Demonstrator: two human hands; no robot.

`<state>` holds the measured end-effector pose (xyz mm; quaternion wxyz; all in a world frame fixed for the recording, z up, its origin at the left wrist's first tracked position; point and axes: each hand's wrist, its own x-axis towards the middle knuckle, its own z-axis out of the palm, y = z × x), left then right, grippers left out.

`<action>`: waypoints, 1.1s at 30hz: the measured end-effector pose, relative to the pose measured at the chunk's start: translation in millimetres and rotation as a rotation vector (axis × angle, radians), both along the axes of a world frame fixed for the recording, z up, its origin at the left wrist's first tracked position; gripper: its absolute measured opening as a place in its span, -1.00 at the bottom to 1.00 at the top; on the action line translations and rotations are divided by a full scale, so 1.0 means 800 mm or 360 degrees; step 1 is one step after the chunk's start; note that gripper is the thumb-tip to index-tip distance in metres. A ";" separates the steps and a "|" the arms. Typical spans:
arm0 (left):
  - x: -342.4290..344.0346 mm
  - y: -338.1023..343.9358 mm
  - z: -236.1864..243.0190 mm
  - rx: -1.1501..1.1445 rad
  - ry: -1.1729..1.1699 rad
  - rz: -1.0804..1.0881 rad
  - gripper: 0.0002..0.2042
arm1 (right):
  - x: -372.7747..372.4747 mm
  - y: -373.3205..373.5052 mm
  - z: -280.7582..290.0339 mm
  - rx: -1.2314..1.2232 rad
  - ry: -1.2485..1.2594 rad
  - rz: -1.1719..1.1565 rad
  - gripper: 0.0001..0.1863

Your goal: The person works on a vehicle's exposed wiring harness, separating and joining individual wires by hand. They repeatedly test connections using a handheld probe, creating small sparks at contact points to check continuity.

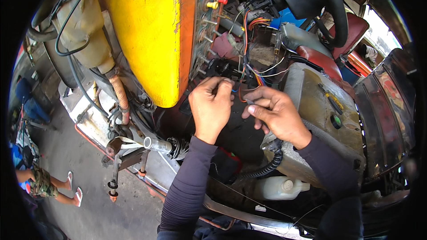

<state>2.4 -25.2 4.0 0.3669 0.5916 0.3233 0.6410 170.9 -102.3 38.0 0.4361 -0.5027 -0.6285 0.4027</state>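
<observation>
At right hand (278, 114), apparently pinching orange wire (240, 94) between thumb and forefinger. Located between both hands, just left of right fingertips, hence nearer these; curving lengthwise upward toward bundle (245, 40). At left hand (211, 104), curled inward; unable to confirm any grip.

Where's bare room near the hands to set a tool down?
Seat cushion looks bare between the right hand and the yellow-and-black tool and black roll. Crowded: loose wires beside the left hand, up toward the steering wheel.
</observation>
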 end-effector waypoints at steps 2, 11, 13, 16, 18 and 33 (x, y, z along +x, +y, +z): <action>0.001 0.001 0.002 -0.0053 -0.0068 -0.0035 -0.79 | 0.000 -0.008 0.002 0.0003 0.0013 0.0031 -0.62; -0.010 0.002 0.003 -0.0096 -0.0075 -0.0043 -0.76 | 0.126 -0.004 0.054 0.0128 0.0537 -0.0296 -0.82; -0.008 0.004 0.002 -0.0106 -0.0090 -0.0058 -0.79 | 0.143 0.004 0.038 -0.0002 0.0505 -0.0358 -0.79; -0.011 0.004 -0.002 -0.0144 -0.0136 -0.0066 -0.82 | 0.134 0.014 0.028 -0.0187 0.0475 -0.0254 -0.68; -0.012 0.002 -0.002 -0.0140 -0.0116 -0.0057 -0.82 | 0.127 0.017 0.028 -0.0147 0.0573 -0.0208 -0.63; -0.004 0.002 -0.004 -0.0077 -0.0018 -0.0059 -0.77 | 0.136 0.041 0.024 -0.0155 0.0727 -0.0027 -0.74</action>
